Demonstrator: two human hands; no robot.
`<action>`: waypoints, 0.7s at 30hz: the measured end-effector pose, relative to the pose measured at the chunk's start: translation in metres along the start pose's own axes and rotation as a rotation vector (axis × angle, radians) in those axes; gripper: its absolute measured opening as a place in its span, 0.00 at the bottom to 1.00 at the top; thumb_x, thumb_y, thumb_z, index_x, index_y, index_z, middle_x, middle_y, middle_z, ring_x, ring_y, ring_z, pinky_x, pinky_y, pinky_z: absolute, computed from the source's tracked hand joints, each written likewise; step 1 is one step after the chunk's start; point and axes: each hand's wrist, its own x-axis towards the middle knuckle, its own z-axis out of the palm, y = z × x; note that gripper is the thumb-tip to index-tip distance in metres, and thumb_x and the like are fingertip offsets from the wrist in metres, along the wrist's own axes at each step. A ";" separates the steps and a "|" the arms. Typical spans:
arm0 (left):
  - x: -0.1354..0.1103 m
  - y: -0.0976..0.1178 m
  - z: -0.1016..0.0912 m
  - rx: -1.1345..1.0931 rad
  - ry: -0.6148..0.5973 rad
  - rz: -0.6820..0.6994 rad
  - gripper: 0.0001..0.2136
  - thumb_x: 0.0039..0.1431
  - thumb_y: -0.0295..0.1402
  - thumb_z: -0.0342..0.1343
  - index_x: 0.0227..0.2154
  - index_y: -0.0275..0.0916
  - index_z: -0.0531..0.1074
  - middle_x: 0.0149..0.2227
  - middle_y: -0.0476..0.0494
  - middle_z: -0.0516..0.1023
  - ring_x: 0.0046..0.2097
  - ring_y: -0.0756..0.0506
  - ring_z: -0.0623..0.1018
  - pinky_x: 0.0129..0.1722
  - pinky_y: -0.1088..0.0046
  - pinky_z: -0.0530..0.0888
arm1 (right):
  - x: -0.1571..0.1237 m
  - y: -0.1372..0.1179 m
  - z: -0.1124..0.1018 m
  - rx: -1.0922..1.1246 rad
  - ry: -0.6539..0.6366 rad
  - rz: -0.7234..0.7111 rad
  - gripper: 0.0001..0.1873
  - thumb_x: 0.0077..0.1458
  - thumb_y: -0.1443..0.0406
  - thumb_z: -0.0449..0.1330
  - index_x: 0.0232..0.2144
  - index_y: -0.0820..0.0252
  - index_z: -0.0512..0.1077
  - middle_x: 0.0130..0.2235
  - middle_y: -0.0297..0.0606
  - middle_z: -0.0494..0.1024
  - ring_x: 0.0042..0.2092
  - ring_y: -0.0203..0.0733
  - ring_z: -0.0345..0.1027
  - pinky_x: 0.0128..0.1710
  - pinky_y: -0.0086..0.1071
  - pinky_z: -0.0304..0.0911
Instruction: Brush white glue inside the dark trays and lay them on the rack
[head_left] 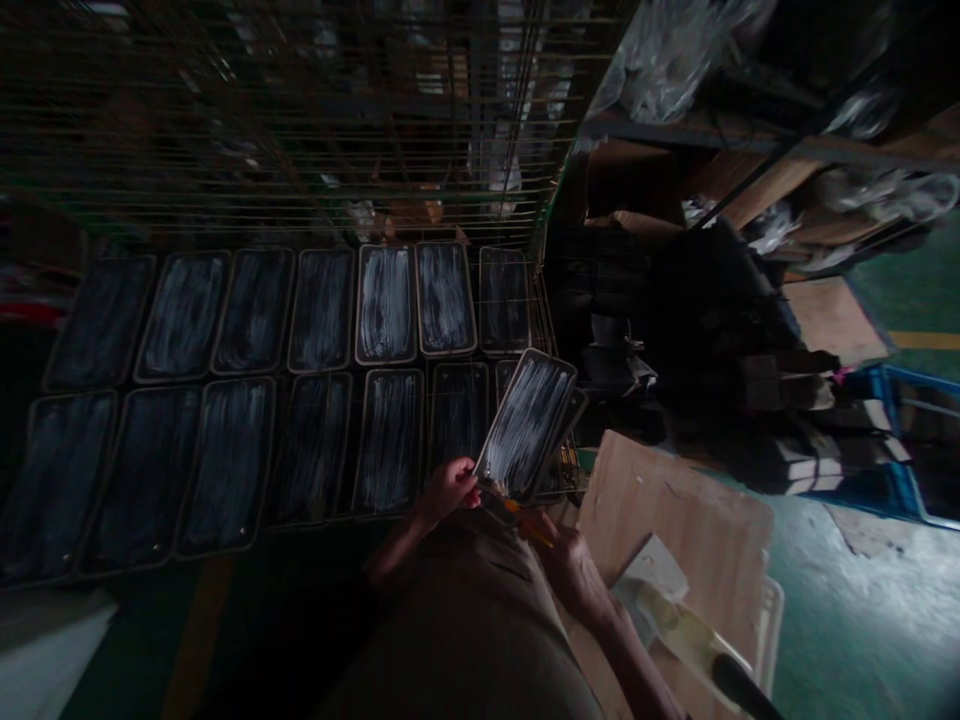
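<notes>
My left hand (451, 487) is closed on the lower left corner of a black rectangular panel (529, 425) with rounded corners and white streaks smeared over its face. The panel is held tilted above the rows, and a second dark panel edge shows behind its right side. In my right hand (564, 560) is an orange-handled tool (531, 522), gripped by its handle and reaching to the panel's lower edge. The tool's head is too dark to make out clearly. Beyond my hands, similar streaked panels (388, 440) lie in two rows on a wire rack.
A wire cage (300, 120) rises behind the rows. To the right stand stacked dark bundles (720, 310), a blue crate (892, 480) and a shelf (750, 140) with plastic wrap. A wooden board (675, 490) at my right carries a pale container (686, 625) with a dark handle.
</notes>
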 end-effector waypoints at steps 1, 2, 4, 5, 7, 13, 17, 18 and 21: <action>-0.001 0.001 0.001 0.005 0.005 0.003 0.08 0.52 0.35 0.61 0.29 0.38 0.68 0.22 0.52 0.76 0.23 0.50 0.78 0.23 0.79 0.74 | -0.001 0.002 -0.003 0.070 0.023 0.031 0.19 0.69 0.61 0.48 0.58 0.44 0.69 0.38 0.34 0.82 0.36 0.45 0.80 0.35 0.37 0.77; -0.001 0.001 0.001 0.014 0.014 -0.002 0.08 0.52 0.34 0.61 0.30 0.38 0.68 0.22 0.51 0.77 0.23 0.50 0.79 0.23 0.79 0.74 | 0.001 0.004 -0.007 0.131 0.056 0.056 0.18 0.70 0.60 0.48 0.57 0.47 0.70 0.38 0.36 0.82 0.37 0.45 0.80 0.37 0.37 0.77; 0.000 0.002 0.003 0.040 0.041 -0.031 0.08 0.51 0.33 0.61 0.32 0.38 0.69 0.22 0.51 0.77 0.22 0.51 0.79 0.22 0.80 0.74 | 0.012 0.012 -0.017 0.216 0.127 0.093 0.16 0.71 0.58 0.49 0.53 0.52 0.71 0.37 0.37 0.82 0.38 0.44 0.80 0.38 0.36 0.76; 0.000 0.002 0.003 0.051 0.051 -0.046 0.08 0.51 0.32 0.61 0.32 0.38 0.69 0.22 0.52 0.77 0.22 0.51 0.78 0.22 0.80 0.74 | 0.019 0.018 -0.022 0.256 0.135 0.094 0.16 0.71 0.58 0.49 0.53 0.54 0.72 0.36 0.38 0.82 0.37 0.44 0.80 0.38 0.35 0.76; 0.002 0.003 0.005 0.071 0.068 -0.063 0.08 0.50 0.31 0.60 0.33 0.38 0.68 0.20 0.53 0.76 0.20 0.50 0.78 0.21 0.79 0.73 | 0.035 0.030 -0.035 0.296 0.135 0.078 0.17 0.71 0.57 0.49 0.52 0.54 0.73 0.34 0.37 0.82 0.35 0.43 0.79 0.36 0.34 0.76; 0.005 0.001 0.009 0.117 0.081 -0.028 0.09 0.49 0.33 0.59 0.33 0.39 0.67 0.20 0.53 0.76 0.20 0.50 0.77 0.20 0.79 0.72 | 0.091 0.059 -0.085 0.088 0.399 0.029 0.19 0.70 0.55 0.48 0.52 0.54 0.74 0.36 0.37 0.82 0.36 0.43 0.79 0.37 0.33 0.75; 0.008 -0.007 0.010 0.094 0.107 -0.013 0.13 0.48 0.37 0.61 0.36 0.39 0.68 0.19 0.55 0.75 0.19 0.51 0.76 0.20 0.80 0.71 | 0.131 0.058 -0.101 0.008 0.435 -0.104 0.18 0.70 0.58 0.49 0.54 0.56 0.72 0.41 0.41 0.82 0.40 0.44 0.80 0.41 0.34 0.75; 0.008 -0.010 0.010 0.090 0.118 -0.002 0.14 0.48 0.37 0.61 0.36 0.39 0.68 0.19 0.55 0.74 0.19 0.52 0.75 0.20 0.80 0.71 | 0.141 0.057 -0.101 -0.013 0.416 -0.145 0.17 0.70 0.59 0.49 0.54 0.56 0.72 0.43 0.41 0.82 0.41 0.44 0.80 0.42 0.34 0.75; 0.008 -0.015 0.010 0.086 0.140 0.037 0.15 0.48 0.39 0.61 0.38 0.40 0.69 0.20 0.55 0.74 0.20 0.51 0.76 0.20 0.79 0.72 | 0.163 0.061 -0.101 -0.098 0.333 -0.252 0.17 0.69 0.62 0.50 0.54 0.55 0.73 0.48 0.42 0.81 0.48 0.45 0.78 0.47 0.36 0.74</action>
